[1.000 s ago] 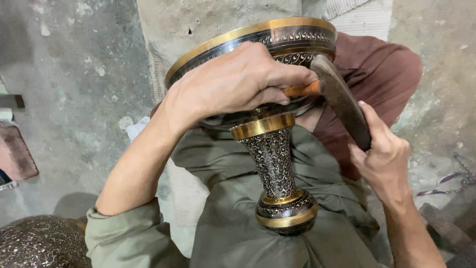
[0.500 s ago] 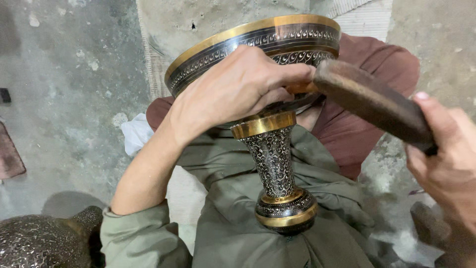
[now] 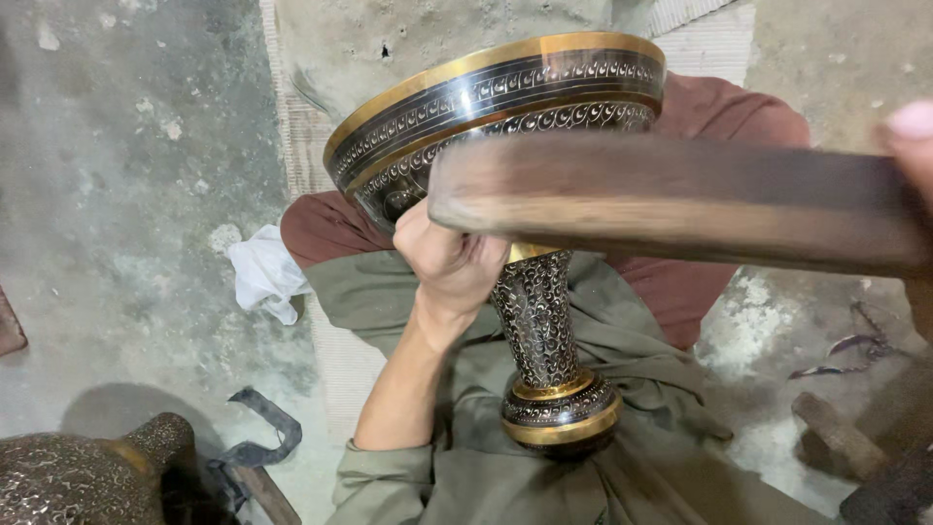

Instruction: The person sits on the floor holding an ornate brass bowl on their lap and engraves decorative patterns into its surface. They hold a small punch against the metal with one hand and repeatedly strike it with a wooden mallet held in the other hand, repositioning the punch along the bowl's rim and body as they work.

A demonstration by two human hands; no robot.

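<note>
An ornate footed metal bowl (image 3: 505, 97), black with gold bands and scrollwork, stands with its round foot on my lap. My left hand (image 3: 449, 255) grips it just under the bowl, at the top of the engraved stem (image 3: 536, 321). A dark wooden stick (image 3: 680, 199), blurred, lies across the view in front of the bowl. My right hand (image 3: 914, 136) holds its far end at the right edge, where only fingertips show.
A white cloth (image 3: 262, 274) lies on the concrete floor at left. Another engraved metal vessel (image 3: 87, 476) sits at the bottom left beside a dark strap (image 3: 260, 433). Wooden pieces (image 3: 841, 437) and metal scraps (image 3: 846, 350) lie at the lower right.
The wooden stick has swung up from the bowl's right side to lie level across the view. My left hand has slid from over the bowl's side to beneath it.
</note>
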